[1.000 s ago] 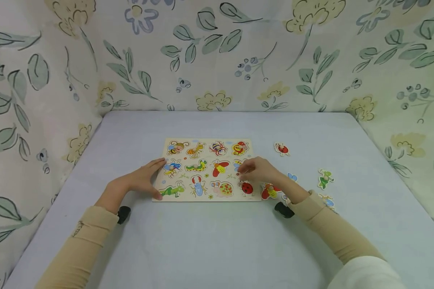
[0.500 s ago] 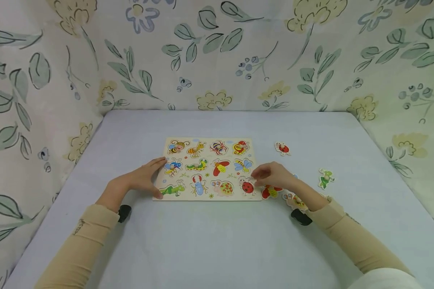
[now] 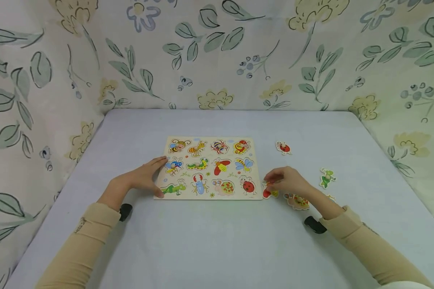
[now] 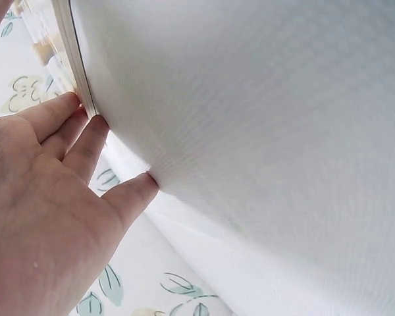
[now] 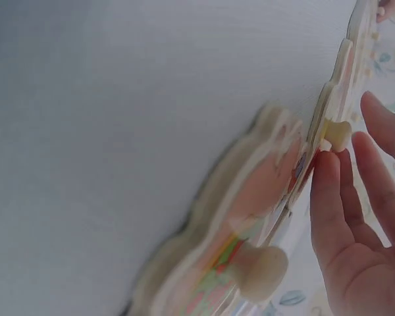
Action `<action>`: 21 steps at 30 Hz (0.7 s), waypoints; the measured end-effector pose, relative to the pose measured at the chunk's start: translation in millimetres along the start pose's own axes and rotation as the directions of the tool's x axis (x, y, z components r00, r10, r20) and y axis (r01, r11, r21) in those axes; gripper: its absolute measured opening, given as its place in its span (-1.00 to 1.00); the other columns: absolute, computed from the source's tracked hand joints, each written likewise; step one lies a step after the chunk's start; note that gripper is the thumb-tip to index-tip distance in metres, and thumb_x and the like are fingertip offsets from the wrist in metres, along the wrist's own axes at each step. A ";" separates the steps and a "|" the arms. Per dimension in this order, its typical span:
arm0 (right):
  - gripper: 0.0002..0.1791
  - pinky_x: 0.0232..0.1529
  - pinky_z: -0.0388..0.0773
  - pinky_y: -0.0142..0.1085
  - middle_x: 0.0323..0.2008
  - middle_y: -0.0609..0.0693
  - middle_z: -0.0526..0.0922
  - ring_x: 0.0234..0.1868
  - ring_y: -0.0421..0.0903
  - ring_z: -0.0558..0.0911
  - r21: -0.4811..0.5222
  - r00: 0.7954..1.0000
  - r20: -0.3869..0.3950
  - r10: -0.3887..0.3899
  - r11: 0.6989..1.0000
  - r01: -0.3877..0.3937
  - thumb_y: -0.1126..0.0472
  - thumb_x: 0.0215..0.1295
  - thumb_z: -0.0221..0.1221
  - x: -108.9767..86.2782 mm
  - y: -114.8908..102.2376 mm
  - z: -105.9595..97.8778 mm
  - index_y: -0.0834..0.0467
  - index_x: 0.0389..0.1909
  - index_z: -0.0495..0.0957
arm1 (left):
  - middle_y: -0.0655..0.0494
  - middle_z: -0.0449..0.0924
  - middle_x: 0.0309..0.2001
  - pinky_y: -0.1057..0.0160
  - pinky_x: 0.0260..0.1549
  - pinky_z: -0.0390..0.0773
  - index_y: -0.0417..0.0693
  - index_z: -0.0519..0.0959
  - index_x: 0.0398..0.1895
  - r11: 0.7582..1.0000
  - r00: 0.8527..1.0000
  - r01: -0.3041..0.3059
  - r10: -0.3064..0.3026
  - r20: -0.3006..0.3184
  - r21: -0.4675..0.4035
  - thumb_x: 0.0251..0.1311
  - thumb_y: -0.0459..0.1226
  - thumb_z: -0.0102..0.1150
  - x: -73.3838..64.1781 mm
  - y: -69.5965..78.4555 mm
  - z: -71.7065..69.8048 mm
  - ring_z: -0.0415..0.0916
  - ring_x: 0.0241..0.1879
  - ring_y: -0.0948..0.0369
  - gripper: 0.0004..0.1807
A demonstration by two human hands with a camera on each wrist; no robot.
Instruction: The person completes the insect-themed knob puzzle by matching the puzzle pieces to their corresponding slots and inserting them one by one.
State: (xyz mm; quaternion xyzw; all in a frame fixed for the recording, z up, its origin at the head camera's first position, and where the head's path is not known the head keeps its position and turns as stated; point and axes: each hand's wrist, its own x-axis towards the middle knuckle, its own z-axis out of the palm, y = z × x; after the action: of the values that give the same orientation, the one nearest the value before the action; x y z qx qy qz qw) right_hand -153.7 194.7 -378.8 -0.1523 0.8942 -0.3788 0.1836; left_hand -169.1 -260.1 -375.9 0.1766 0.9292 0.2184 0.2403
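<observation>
We observe the left hand (image 3: 142,177) with fingers extended and spread, touching the left edge of the board (image 3: 182,175) on the table (image 3: 202,245). The right hand (image 3: 288,182) is over the moth piece (image 3: 267,193), just right of the board; its fingers stand apart beside a knob (image 5: 338,134), and we cannot tell whether they touch. Lettering (image 3: 80,225) marks the left sleeve (image 3: 81,249), too small to read.

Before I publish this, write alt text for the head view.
A person's right hand partly covers a red-winged bug piece beside an insect puzzle board, whose left edge the left hand touches. A ladybug piece, a snail piece and a green bug piece lie right of the board on a pale table, with floral cloth behind.
</observation>
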 end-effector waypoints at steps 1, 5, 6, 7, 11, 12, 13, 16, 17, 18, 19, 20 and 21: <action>-0.73 -0.17 0.58 -0.26 -0.22 0.05 0.69 -0.19 -0.05 0.60 -0.002 1.000 0.001 0.001 1.000 -0.001 0.29 0.14 0.35 -1.1 0.5 -0.4 0.30 -0.14 0.65 | -0.23 -0.22 0.53 -0.34 0.33 -0.04 -0.32 -0.09 0.51 1.000 1.000 -0.001 0.001 0.000 0.001 -0.17 -0.08 0.52 0.0 -0.2 0.0 -0.23 0.46 -0.28 0.27; -0.73 -0.20 0.56 -0.27 -0.26 0.03 0.68 -0.25 -0.09 0.57 -0.001 1.000 0.004 0.025 1.000 -0.025 0.29 0.14 0.36 -3.8 0.7 -1.1 0.29 -0.15 0.65 | -0.24 -0.22 0.52 -0.34 0.33 -0.04 -0.32 -0.10 0.51 1.000 1.000 -0.004 0.004 0.000 0.002 -0.18 -0.09 0.52 0.1 -1.0 -0.1 -0.23 0.46 -0.28 0.27; -0.73 -0.21 0.55 -0.27 -0.27 0.02 0.68 -0.26 -0.09 0.57 0.001 0.999 0.005 0.032 0.999 -0.032 0.29 0.13 0.36 -4.3 0.6 -1.0 0.29 -0.15 0.65 | -0.24 -0.22 0.52 -0.34 0.34 -0.04 -0.32 -0.09 0.51 1.000 1.000 -0.004 0.004 -0.001 0.000 -0.18 -0.09 0.52 0.2 -0.9 0.0 -0.23 0.46 -0.28 0.27; -0.74 -0.22 0.55 -0.27 -0.28 0.01 0.68 -0.27 -0.09 0.56 0.001 0.999 0.007 0.040 0.999 -0.040 0.28 0.13 0.36 -4.8 0.5 -0.9 0.29 -0.15 0.65 | -0.24 -0.22 0.52 -0.34 0.34 -0.05 -0.32 -0.10 0.51 1.000 1.000 -0.003 0.003 -0.001 0.000 -0.18 -0.08 0.52 0.3 -1.2 0.0 -0.23 0.46 -0.28 0.27; -0.76 -0.26 0.51 -0.28 -0.34 -0.02 0.65 -0.31 -0.09 0.52 -0.007 0.998 0.003 0.066 0.998 -0.066 0.28 0.12 0.37 -6.2 -0.3 -0.5 0.28 -0.19 0.66 | -0.24 -0.22 0.52 -0.33 0.34 -0.05 -0.32 -0.09 0.51 1.000 1.000 -0.002 0.002 -0.002 -0.003 -0.18 -0.09 0.53 0.5 -1.1 0.5 -0.24 0.46 -0.27 0.28; -0.76 -0.27 0.50 -0.28 -0.35 -0.03 0.65 -0.31 -0.09 0.52 -0.010 0.997 0.001 0.074 0.997 -0.074 0.27 0.12 0.37 -6.4 -0.6 -0.4 0.27 -0.20 0.66 | -0.24 -0.22 0.52 -0.33 0.34 -0.05 -0.32 -0.09 0.51 1.000 1.000 -0.002 0.002 -0.002 -0.004 -0.18 -0.09 0.53 0.5 -1.2 0.6 -0.24 0.46 -0.27 0.27; -0.77 -0.28 0.50 -0.28 -0.37 -0.04 0.64 -0.32 -0.10 0.52 -0.012 0.997 -0.003 0.080 0.997 -0.080 0.27 0.11 0.38 -6.6 -0.8 -0.2 0.27 -0.21 0.67 | -0.24 -0.22 0.52 -0.33 0.34 -0.05 -0.32 -0.09 0.51 1.000 1.000 -0.003 0.003 -0.001 -0.004 -0.18 -0.09 0.53 0.5 -1.2 0.7 -0.24 0.46 -0.27 0.27; -0.79 -0.31 0.48 -0.28 -0.41 -0.05 0.61 -0.35 -0.09 0.51 -0.016 0.996 -0.016 0.093 0.996 -0.093 0.28 0.09 0.38 -6.8 -1.0 0.7 0.26 -0.24 0.67 | -0.25 -0.21 0.52 -0.33 0.34 -0.05 -0.33 -0.09 0.51 1.000 1.000 -0.006 0.006 -0.003 -0.004 -0.19 -0.09 0.53 0.1 -0.8 0.7 -0.24 0.46 -0.27 0.27; -0.79 -0.32 0.47 -0.28 -0.43 -0.05 0.61 -0.36 -0.09 0.50 -0.017 0.995 -0.021 0.095 0.995 -0.096 0.28 0.08 0.38 -6.8 -0.9 1.1 0.26 -0.26 0.67 | -0.25 -0.21 0.52 -0.34 0.34 -0.05 -0.33 -0.09 0.51 1.000 1.000 -0.007 0.007 -0.003 -0.005 -0.19 -0.10 0.53 0.0 -0.6 0.5 -0.24 0.46 -0.27 0.27; -0.80 -0.33 0.47 -0.28 -0.44 -0.05 0.60 -0.36 -0.09 0.50 -0.018 0.995 -0.026 0.096 0.995 -0.097 0.29 0.08 0.38 -6.7 -0.8 1.6 0.26 -0.27 0.67 | -0.25 -0.21 0.52 -0.33 0.34 -0.05 -0.33 -0.09 0.51 1.000 1.000 -0.009 0.009 -0.004 -0.004 -0.19 -0.10 0.53 -0.1 -0.6 0.4 -0.24 0.46 -0.28 0.27; -0.81 -0.34 0.46 -0.28 -0.45 -0.05 0.59 -0.37 -0.09 0.49 -0.021 0.995 -0.032 0.096 0.995 -0.097 0.29 0.08 0.38 -6.6 -0.6 2.0 0.26 -0.28 0.67 | -0.25 -0.21 0.52 -0.34 0.34 -0.05 -0.33 -0.09 0.51 1.000 1.000 -0.009 0.009 -0.005 -0.003 -0.19 -0.10 0.53 -0.1 -0.5 0.3 -0.24 0.46 -0.28 0.27; -0.82 -0.35 0.46 -0.28 -0.46 -0.05 0.59 -0.38 -0.09 0.49 -0.023 0.995 -0.037 0.098 0.995 -0.099 0.30 0.08 0.38 -6.6 -0.5 2.4 0.26 -0.29 0.67 | -0.25 -0.21 0.52 -0.34 0.34 -0.05 -0.33 -0.09 0.51 1.000 1.000 -0.010 0.010 -0.005 -0.003 -0.18 -0.10 0.53 -0.1 -0.4 0.2 -0.24 0.46 -0.28 0.27; -0.83 -0.36 0.46 -0.28 -0.47 -0.05 0.58 -0.39 -0.09 0.49 -0.027 0.994 -0.041 0.099 0.995 -0.100 0.30 0.08 0.38 -6.5 -0.3 2.8 0.26 -0.29 0.67 | -0.25 -0.21 0.52 -0.33 0.34 -0.05 -0.33 -0.09 0.51 1.000 1.000 -0.011 0.011 -0.005 -0.002 -0.18 -0.10 0.53 -0.1 -0.5 0.1 -0.24 0.46 -0.28 0.27</action>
State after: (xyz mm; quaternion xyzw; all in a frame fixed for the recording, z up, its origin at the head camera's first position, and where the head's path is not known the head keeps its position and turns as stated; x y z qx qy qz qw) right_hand -146.7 195.3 -379.0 -0.1027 0.9095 -0.3592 0.1823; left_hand -169.1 -260.5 -376.1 0.1808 0.9286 0.2209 0.2370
